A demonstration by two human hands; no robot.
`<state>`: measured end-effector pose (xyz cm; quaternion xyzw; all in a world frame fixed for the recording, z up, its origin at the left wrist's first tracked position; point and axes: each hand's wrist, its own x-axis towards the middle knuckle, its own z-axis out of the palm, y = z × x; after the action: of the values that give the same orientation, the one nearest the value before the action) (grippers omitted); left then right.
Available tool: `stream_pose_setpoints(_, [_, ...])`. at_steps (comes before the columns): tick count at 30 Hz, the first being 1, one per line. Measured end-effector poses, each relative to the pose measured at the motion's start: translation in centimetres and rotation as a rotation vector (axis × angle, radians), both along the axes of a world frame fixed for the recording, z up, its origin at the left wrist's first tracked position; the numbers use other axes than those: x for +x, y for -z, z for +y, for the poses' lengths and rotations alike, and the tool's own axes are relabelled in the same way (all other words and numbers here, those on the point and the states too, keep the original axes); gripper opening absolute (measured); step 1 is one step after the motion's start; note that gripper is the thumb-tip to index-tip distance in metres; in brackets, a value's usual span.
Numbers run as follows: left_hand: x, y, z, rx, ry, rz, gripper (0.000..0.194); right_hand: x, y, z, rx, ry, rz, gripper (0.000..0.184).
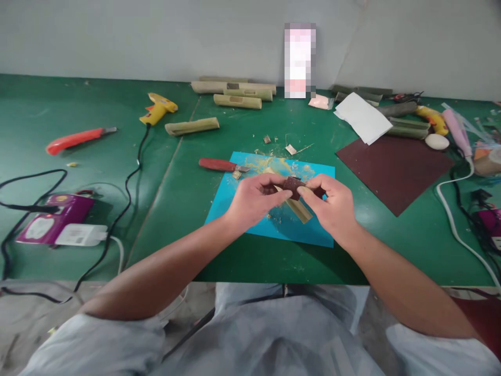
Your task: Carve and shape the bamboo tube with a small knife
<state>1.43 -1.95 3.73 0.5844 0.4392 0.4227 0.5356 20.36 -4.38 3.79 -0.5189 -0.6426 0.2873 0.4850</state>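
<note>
Between the fingertips of both hands is a small dark brown piece of sandpaper [293, 187], apparently folded. My left hand [254, 199] pinches its left side, and my right hand [332, 201] pinches the right side. Below them a split bamboo piece [300, 211] lies slantwise on a blue sheet [229, 206], partly hidden by the fingers. Pale shavings and dust are scattered over the sheet's far part. A red-handled knife [219, 164] rests at the sheet's left edge, its blade pointing right.
Several bamboo tubes [237, 102] lie at the back. To the right are a large brown sandpaper sheet [395, 175] and white paper [363, 118]. On the left are a yellow glue gun [158, 108], a red utility knife [78, 140] and a purple power strip [58, 216] with cords.
</note>
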Motion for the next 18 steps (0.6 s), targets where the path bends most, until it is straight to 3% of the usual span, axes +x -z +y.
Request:
stream_pose_setpoints(7, [-0.10, -0.38, -0.10, 0.008, -0.067, 0.112, 0.013, -0.19, -0.03, -0.03, -0.001, 0.002, 0.009, 0.018])
stream_pose_setpoints(10, [-0.22, -0.62, -0.28, 0.019, -0.069, 0.140, 0.019, -0.30, -0.16, -0.03, -0.012, -0.012, 0.005, 0.020])
stream_pose_setpoints(15, [-0.63, -0.42, 0.04, -0.031, 0.024, -0.027, 0.022, -0.13, -0.45, -0.03, -0.081, -0.054, 0.039, 0.021])
stream_pose_setpoints(18, [-0.79, -0.23, 0.37, -0.131, 0.080, -0.116, 0.042, -0.01, -0.46, 0.15, -0.154, -0.117, 0.112, 0.020])
